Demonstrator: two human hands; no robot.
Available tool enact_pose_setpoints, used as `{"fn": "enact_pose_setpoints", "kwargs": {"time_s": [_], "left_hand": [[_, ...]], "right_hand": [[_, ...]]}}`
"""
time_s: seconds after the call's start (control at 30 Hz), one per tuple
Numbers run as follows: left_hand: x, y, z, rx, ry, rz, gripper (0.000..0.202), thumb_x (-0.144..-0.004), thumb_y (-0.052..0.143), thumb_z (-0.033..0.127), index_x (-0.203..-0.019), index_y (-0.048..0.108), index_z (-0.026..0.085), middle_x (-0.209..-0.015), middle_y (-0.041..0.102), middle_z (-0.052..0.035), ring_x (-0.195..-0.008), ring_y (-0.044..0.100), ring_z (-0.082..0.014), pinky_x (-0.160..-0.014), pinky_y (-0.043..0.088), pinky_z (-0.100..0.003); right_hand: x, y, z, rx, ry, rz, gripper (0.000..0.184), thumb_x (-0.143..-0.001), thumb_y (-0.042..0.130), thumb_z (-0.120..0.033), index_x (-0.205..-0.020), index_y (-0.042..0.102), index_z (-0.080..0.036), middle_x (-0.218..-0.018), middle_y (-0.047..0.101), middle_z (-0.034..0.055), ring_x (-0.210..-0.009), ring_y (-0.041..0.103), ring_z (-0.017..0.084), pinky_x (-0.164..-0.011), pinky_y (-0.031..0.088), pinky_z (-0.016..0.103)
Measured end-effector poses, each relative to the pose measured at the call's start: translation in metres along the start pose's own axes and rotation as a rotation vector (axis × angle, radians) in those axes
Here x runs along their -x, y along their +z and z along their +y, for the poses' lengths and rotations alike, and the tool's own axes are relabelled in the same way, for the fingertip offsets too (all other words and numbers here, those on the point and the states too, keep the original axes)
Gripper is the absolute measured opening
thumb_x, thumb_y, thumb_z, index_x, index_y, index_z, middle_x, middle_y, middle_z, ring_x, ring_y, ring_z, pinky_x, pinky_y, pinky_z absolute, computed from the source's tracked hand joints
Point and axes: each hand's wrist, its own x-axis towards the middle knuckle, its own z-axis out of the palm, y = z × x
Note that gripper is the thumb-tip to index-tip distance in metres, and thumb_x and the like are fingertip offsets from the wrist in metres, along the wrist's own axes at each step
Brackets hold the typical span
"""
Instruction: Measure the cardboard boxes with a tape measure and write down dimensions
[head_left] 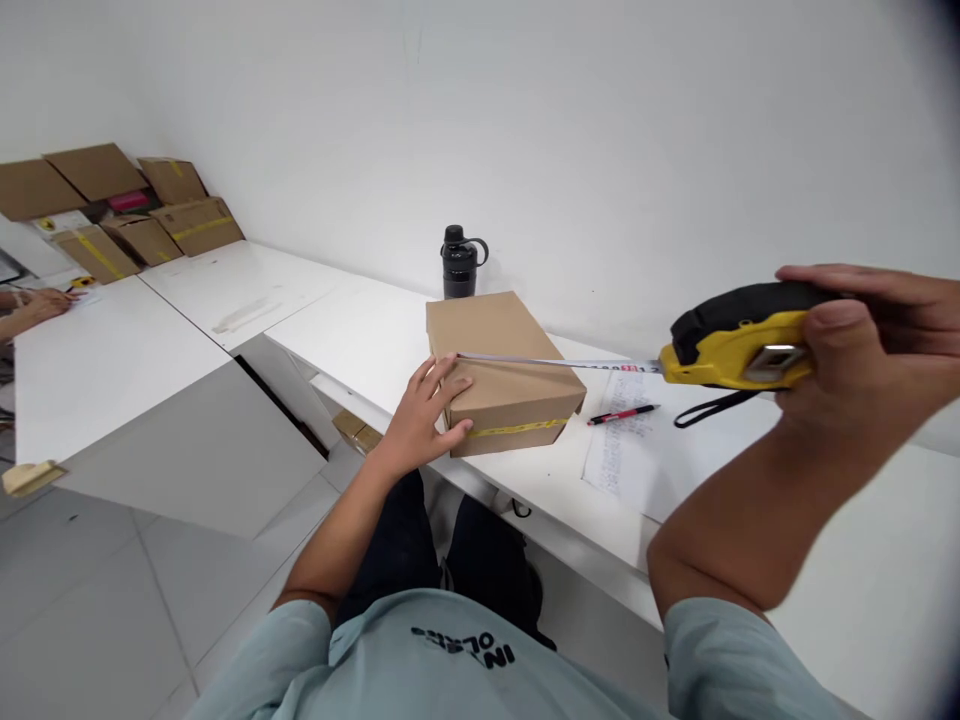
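Observation:
A closed brown cardboard box with yellow tape along its front side sits on the white table. My left hand grips its left end, thumb on the front side and fingertips on the top edge, beside the end of a steel tape blade. The blade runs straight across the box top to the right. Held up in my right hand is a yellow and black tape measure, its black wrist strap hanging below. The blade's hook end is too small to make out at my left fingers.
A black bottle stands behind the box, near the wall. Written paper lies right of the box with a red and black pen on it. Several cardboard boxes are stacked far left, near another person's hand.

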Motion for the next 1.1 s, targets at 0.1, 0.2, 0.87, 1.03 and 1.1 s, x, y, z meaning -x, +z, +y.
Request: {"fn": "enact_pose_setpoints", "kwargs": {"time_s": [0.1, 0.2, 0.87, 1.03, 1.1], "left_hand": [[0.014, 0.001, 0.000, -0.028, -0.119, 0.071, 0.054, -0.099, 0.069, 0.036, -0.149, 0.051, 0.025, -0.177, 0.027, -0.0207, -0.164, 0.030, -0.0373, -0.125, 0.042, -0.060], [0.023, 0.006, 0.001, -0.007, -0.179, 0.118, 0.061, -0.099, 0.068, 0.038, -0.153, 0.043, 0.025, -0.176, 0.026, -0.0222, -0.163, 0.034, -0.0367, -0.123, 0.044, -0.058], [0.012, 0.013, 0.002, 0.062, -0.131, 0.090, 0.071, -0.097, 0.073, 0.059, -0.156, 0.050, 0.027, -0.165, 0.053, -0.0148, -0.161, 0.038, -0.0334, -0.130, 0.038, -0.057], [0.006, 0.028, 0.003, 0.065, -0.058, 0.147, 0.066, -0.098, 0.071, 0.058, -0.153, 0.052, 0.026, -0.159, 0.058, -0.0158, -0.157, 0.045, -0.0333, -0.129, 0.038, -0.057], [0.005, 0.037, 0.006, 0.041, -0.086, 0.168, 0.068, -0.096, 0.073, 0.059, -0.151, 0.053, 0.026, -0.156, 0.059, -0.0169, -0.152, 0.049, -0.0341, -0.125, 0.040, -0.057]], "right_hand": [[0.000, -0.001, 0.011, -0.027, -0.052, -0.012, 0.040, -0.067, 0.086, -0.063, -0.085, 0.089, -0.027, -0.076, 0.077, 0.0114, -0.064, 0.072, 0.035, -0.059, 0.051, 0.049], [0.003, 0.006, 0.016, -0.041, -0.054, -0.020, 0.040, -0.070, 0.083, -0.064, -0.086, 0.089, -0.029, -0.069, 0.074, 0.0094, -0.057, 0.066, 0.030, -0.055, 0.044, 0.044], [0.007, -0.003, 0.054, -0.096, 0.136, -0.126, 0.041, -0.068, 0.087, -0.064, -0.085, 0.079, -0.027, -0.080, 0.076, 0.0155, -0.071, 0.073, 0.038, -0.061, 0.054, 0.056], [0.014, 0.001, 0.083, 0.033, 0.305, -0.196, 0.049, -0.081, 0.068, -0.080, -0.089, 0.069, -0.031, -0.090, 0.079, 0.0194, -0.080, 0.075, 0.037, -0.074, 0.059, 0.064], [0.019, 0.006, 0.096, 0.135, 0.384, -0.205, 0.055, -0.083, 0.055, -0.088, -0.088, 0.065, -0.033, -0.092, 0.079, 0.0191, -0.081, 0.074, 0.034, -0.074, 0.060, 0.062]]}}
